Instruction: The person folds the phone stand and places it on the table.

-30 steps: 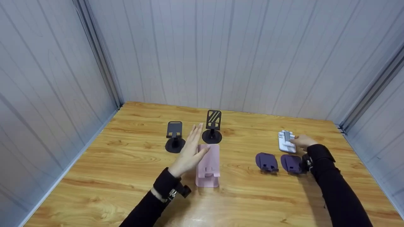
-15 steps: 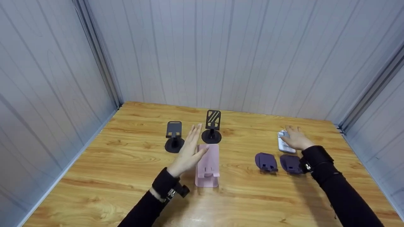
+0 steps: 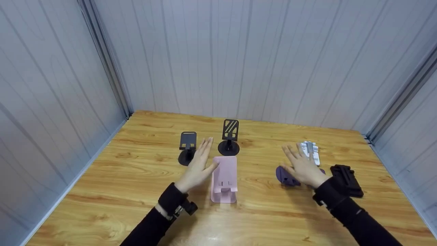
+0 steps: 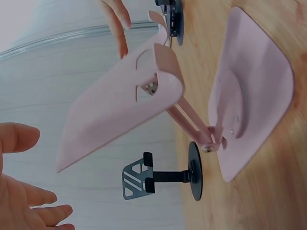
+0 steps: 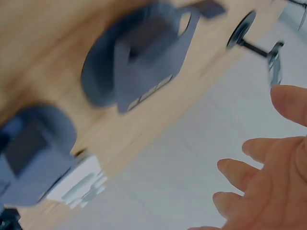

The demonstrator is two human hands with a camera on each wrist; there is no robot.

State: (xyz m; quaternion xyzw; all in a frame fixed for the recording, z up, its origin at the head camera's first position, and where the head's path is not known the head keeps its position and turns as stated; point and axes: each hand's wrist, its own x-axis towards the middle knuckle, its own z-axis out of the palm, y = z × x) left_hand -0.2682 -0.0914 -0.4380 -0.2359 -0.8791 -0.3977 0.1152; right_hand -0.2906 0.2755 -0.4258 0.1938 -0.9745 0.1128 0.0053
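Observation:
A pink phone stand [image 3: 225, 174] stands unfolded at the table's middle. Beside it is my left hand [image 3: 196, 171], its fingers straight and holding nothing; the left wrist view shows a gap between the hand and the stand's raised plate [image 4: 120, 100]. My right hand [image 3: 305, 169] hovers with spread fingers over two folded purple phone stands, gripping neither. One purple stand [image 3: 285, 177] shows partly past the fingers; the other purple stand [image 5: 43, 163] is mostly hidden in the head view. A folded white phone stand [image 3: 314, 155] lies just beyond the right hand.
Two unfolded black phone stands stand farther back: one with a plain plate [image 3: 188, 140], partly behind the left hand, and one with a slotted plate [image 3: 231, 130]. A folded black stand [image 3: 346, 181] lies right of my right wrist. Panel walls [image 3: 218, 61] enclose the wooden table [image 3: 136, 191].
My right hand has come off the white stand and moved left and nearer, over the purple stands. The folded black stand is now uncovered. My left hand has drifted slightly left and nearer.

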